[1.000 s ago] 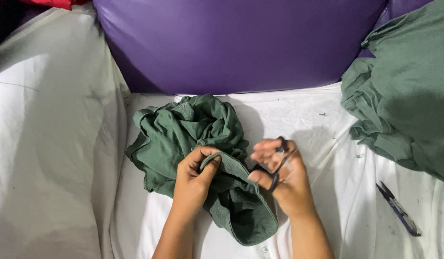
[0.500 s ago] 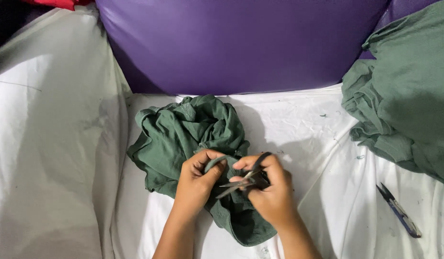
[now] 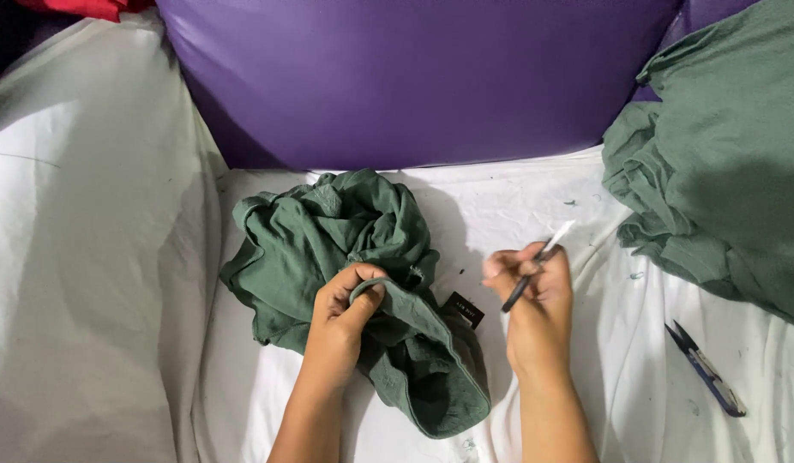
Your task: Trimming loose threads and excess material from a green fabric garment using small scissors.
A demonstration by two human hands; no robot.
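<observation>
The left hand (image 3: 341,313) grips a fold of the crumpled dark green cotton garment (image 3: 345,257), thumb and fingers closed around a rolled hem near the middle of the heap; the garment lies bunched on the white sheet-covered surface (image 3: 586,386), just in front of the large purple cushion (image 3: 414,77), with one open tubular end pointing toward the person and a small black label (image 3: 464,309) showing at its right edge. The right hand (image 3: 534,304) is raised just beside the garment, apart from it, its fingers curled shut around a small slim thread-snipping tool with a dark handle and pale tip (image 3: 534,267); the tool slants up and to the right, its tip blurred. To the far right, a second pair of blue-handled thread snips (image 3: 704,369) lies flat on the sheet, well apart from both hands; above it a pile of lighter green fabric (image 3: 723,154) is heaped against the cushion. A loose white cloth (image 3: 80,257) rises along the left side; a scrap of red fabric (image 3: 88,7) shows in the top left corner.
</observation>
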